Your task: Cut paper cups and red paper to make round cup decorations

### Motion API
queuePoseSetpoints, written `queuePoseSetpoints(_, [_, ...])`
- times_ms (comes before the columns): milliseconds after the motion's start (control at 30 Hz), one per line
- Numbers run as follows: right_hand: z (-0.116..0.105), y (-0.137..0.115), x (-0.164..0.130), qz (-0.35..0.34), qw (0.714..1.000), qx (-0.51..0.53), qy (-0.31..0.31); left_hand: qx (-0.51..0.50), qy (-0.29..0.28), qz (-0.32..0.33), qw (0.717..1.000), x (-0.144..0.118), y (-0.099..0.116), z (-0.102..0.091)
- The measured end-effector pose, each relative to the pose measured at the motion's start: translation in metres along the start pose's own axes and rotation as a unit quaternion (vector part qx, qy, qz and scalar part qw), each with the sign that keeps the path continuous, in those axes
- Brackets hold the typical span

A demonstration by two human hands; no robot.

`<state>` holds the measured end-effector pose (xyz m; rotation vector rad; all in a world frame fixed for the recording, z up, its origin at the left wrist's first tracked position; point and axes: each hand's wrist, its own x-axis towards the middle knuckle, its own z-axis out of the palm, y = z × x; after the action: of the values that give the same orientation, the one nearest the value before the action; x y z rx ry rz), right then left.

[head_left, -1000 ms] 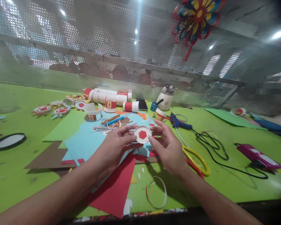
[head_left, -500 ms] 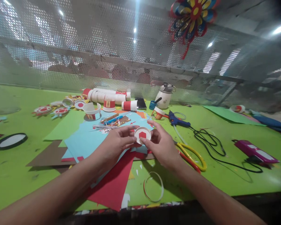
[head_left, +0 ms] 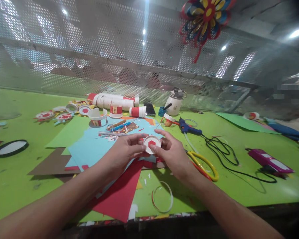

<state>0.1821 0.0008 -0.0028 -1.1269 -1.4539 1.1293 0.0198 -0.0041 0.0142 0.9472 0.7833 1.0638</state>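
Note:
Between my hands is a shallow white paper cup bottom [head_left: 148, 150] with a red hexagon of paper [head_left: 151, 144] on its inner face. My left hand [head_left: 128, 149] grips its left rim between thumb and fingers. On the right rim, my right hand [head_left: 173, 152] is closed, its thumb pressing at the red hexagon. Under and behind the hands lie light blue sheets [head_left: 89, 149] and a red sheet [head_left: 119, 196]. A thin cut paper ring [head_left: 172, 199] lies near the front edge, below my right hand.
A blue glue gun [head_left: 190, 127] trails a black cable toward a purple box [head_left: 270, 161]. Yellow-handled scissors [head_left: 215, 174] lie beside my right wrist. Behind stand a cut cup [head_left: 97, 114], stacked paper cups [head_left: 117, 102] and a white bottle [head_left: 173, 103]. Paper turtle shapes [head_left: 45, 115] lie at left.
My right thumb has shifted slightly up and right over the red hexagon. Both hands keep their hold on the cup bottom, and the view has moved a little.

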Motion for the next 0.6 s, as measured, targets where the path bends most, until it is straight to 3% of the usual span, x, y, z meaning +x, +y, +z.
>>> queuePoseSetpoints(467, [0.000,-0.009,0.001,0.062,0.993,0.105,0.002,0.014,-0.019,0.015,1.000,0.005,-0.004,-0.010])
queuePoseSetpoints(600, [0.000,-0.010,0.003,0.073,0.994,0.079,0.014,0.021,-0.014,0.010,1.000,0.005,-0.003,-0.008])
